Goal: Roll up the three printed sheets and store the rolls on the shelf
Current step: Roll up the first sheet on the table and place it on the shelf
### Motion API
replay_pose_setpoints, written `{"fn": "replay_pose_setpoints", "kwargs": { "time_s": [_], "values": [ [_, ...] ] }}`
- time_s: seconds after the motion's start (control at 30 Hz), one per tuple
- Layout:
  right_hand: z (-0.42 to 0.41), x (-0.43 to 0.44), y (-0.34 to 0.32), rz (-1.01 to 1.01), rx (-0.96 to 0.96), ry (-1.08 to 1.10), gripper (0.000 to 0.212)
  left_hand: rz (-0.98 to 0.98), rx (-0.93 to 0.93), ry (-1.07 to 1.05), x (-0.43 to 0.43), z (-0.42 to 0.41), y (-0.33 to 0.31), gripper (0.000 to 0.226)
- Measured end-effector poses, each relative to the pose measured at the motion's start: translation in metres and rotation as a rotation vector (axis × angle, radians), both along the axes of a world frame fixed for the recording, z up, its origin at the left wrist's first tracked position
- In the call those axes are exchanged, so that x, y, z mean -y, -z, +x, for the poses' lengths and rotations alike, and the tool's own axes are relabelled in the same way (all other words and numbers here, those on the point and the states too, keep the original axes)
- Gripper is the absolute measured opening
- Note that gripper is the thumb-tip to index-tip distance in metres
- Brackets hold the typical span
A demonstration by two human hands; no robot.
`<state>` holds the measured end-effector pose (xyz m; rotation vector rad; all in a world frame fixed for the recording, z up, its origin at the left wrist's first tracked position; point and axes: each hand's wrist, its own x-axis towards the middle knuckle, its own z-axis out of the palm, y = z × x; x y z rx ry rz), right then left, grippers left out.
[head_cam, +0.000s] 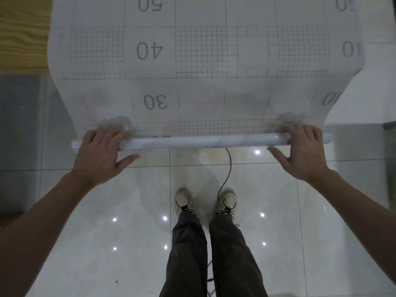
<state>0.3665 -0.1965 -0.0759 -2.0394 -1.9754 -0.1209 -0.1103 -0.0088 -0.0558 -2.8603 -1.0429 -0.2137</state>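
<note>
As the sheet (pixel 203 50) hangs, left hand (pixel 98 155) and right hand (pixel 304 153) grip the roll (pixel 203 141) near its ends. Such wide spacing should wind it evenly.

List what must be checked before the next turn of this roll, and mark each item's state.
1. Left hand grips the roll near its left end: ok.
2. Right hand grips it near the right end: ok.
3. Roll straight and about level between the hands: ok.
4. Grid lines of the sheet run parallel to the roll: ok.
5. Layers wound flush at both ends: cannot tell.
6. Cord hanging below the roll's middle stays out of the winding: cannot tell.
</note>
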Motion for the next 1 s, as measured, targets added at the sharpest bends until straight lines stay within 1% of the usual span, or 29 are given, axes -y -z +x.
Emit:
{"fn": "replay_pose_setpoints", "kwargs": {
  "time_s": [0.1,0.2,0.27,0.4,0.43,0.5,0.6,0.7,0.77,0.83,0.9,0.93,1.0],
  "values": [
    [0.001,-0.003,0.000,0.011,0.019,-0.015,0.043,0.057,0.021,0.035,-0.004,0.002,-0.001,0.035],
    [-0.001,-0.004,0.003,0.081,0.071,-0.013,0.037,0.138,0.041,-0.024,-0.004,0.008,-0.001,0.027],
    [-0.003,-0.005,0.004,0.089,0.076,0.019,0.036,0.147,0.051,-0.035,-0.003,0.009,-0.002,0.029],
    [-0.004,-0.008,0.000,0.020,0.008,0.076,0.045,0.035,0.002,-0.038,-0.007,0.008,-0.004,0.049],
    [-0.002,-0.010,-0.002,0.001,-0.002,0.056,0.047,0.045,-0.012,-0.027,-0.009,0.007,-0.004,0.048],
    [0.000,-0.013,-0.004,-0.019,0.012,0.015,0.048,0.089,-0.001,0.008,-0.011,0.007,-0.004,0.037],
    [0.001,-0.018,-0.003,0.060,0.062,-0.003,0.039,0.143,0.044,-0.008,-0.011,0.013,-0.005,0.028],
    [-0.003,-0.020,-0.001,0.119,0.095,0.002,0.033,0.177,0.047,-0.044,-0.011,0.017,-0.005,0.030],
    [-0.003,-0.020,-0.001,0.104,0.087,0.013,0.035,0.113,0.037,-0.049,-0.013,0.015,-0.004,0.039],
    [-0.002,-0.021,-0.004,0.051,0.022,0.014,0.042,0.044,0.028,-0.047,-0.016,0.012,-0.005,0.050],
    [0.000,-0.024,-0.006,0.028,-0.011,-0.003,0.050,0.065,0.024,-0.025,-0.018,0.011,-0.005,0.044],
    [0.000,-0.026,-0.007,0.041,0.008,-0.005,0.049,0.085,0.033,-0.019,-0.019,0.011,-0.005,0.039],
    [-0.001,-0.030,-0.007,0.091,0.061,-0.003,0.040,0.126,0.061,-0.026,-0.019,0.014,-0.006,0.031]
  ]
}}
